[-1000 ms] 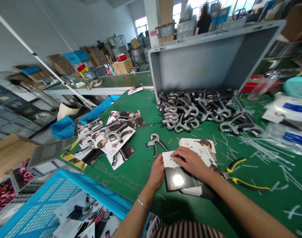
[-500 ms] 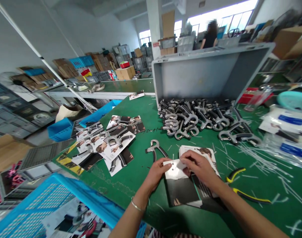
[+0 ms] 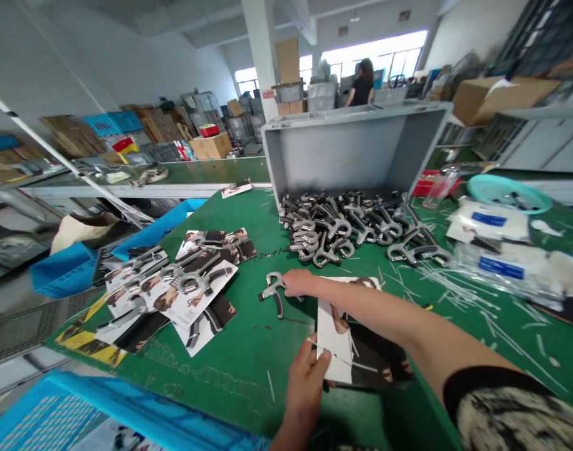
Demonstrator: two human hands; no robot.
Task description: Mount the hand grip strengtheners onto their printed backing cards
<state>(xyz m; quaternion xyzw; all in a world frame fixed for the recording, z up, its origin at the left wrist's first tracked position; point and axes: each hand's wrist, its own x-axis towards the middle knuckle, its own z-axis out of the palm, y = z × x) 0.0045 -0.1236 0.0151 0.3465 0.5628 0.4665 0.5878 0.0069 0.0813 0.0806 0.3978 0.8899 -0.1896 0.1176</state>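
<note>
My left hand (image 3: 308,376) pinches the near-left edge of a printed cardboard card (image 3: 332,329), thumb on top. Thin white plastic ties (image 3: 357,363) stick out across the card near my thumb. Reaching over to the left, my right hand (image 3: 298,283) closes on one handle of a grey-and-black hand grip (image 3: 273,291), which lies on the green table; its fingertips are partly hidden. More printed cards (image 3: 362,283) lie behind, partly covered by my right forearm. Several hand grips (image 3: 333,228) are heaped at the mouth of a grey crate tipped on its side.
Left on the table lie cards with hand grips (image 3: 192,282) on them. A blue basket (image 3: 140,407) stands at the near left edge. Loose white ties (image 3: 465,300), plastic bags (image 3: 498,266) and a turquoise dish (image 3: 507,191) are at right. The grey crate (image 3: 338,150) stands behind.
My right hand has left the card and moved left to the hand grip. My left hand keeps the card, now turned and lower. The view has shifted right; my forearm now covers most of the yellow-and-black pliers.
</note>
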